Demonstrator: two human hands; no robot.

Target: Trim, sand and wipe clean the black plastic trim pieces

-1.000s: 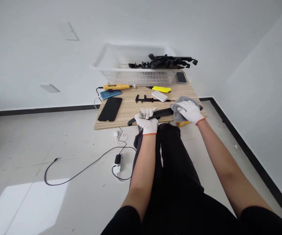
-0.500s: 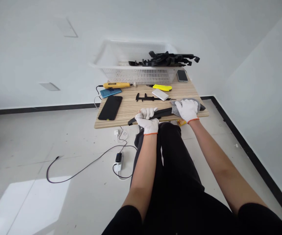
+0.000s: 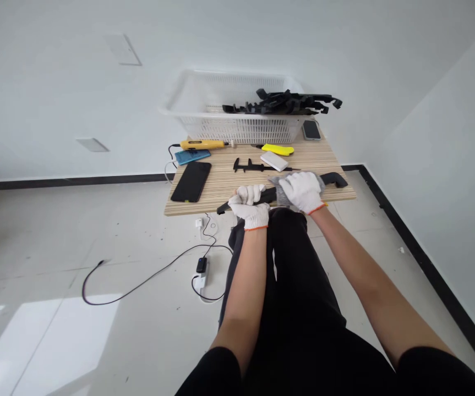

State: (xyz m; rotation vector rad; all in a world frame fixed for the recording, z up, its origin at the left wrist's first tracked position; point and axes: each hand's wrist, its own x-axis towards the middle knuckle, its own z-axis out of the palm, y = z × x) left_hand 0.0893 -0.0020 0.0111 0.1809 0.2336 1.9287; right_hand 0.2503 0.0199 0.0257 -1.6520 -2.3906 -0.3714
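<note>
Both hands wear white knit gloves with orange cuffs. My left hand (image 3: 250, 206) is closed round a long black plastic strip (image 3: 268, 195) near its left end, at the table's front edge. Further right, my right hand (image 3: 303, 191) presses a grey cloth (image 3: 282, 195) around the same strip. The strip's hooked right end sticks out past the cloth, and its middle is partly hidden by cloth and gloves. Just behind the hands lie a black caliper (image 3: 257, 166) and a white box-shaped piece (image 3: 274, 160).
On the wooden table (image 3: 224, 170) are a black phone (image 3: 191, 181), a blue phone (image 3: 192, 156), a yellow corded rotary tool (image 3: 202, 144), a yellow utility knife (image 3: 277, 149) and a grey device (image 3: 311, 130). A white basket (image 3: 237, 127) holds several black parts (image 3: 287, 103). A cable (image 3: 154, 276) trails over the floor.
My right hand and the grey cloth have slid left along the strip towards my left hand, baring its hooked right end. My left hand keeps its hold. The view has shifted slightly.
</note>
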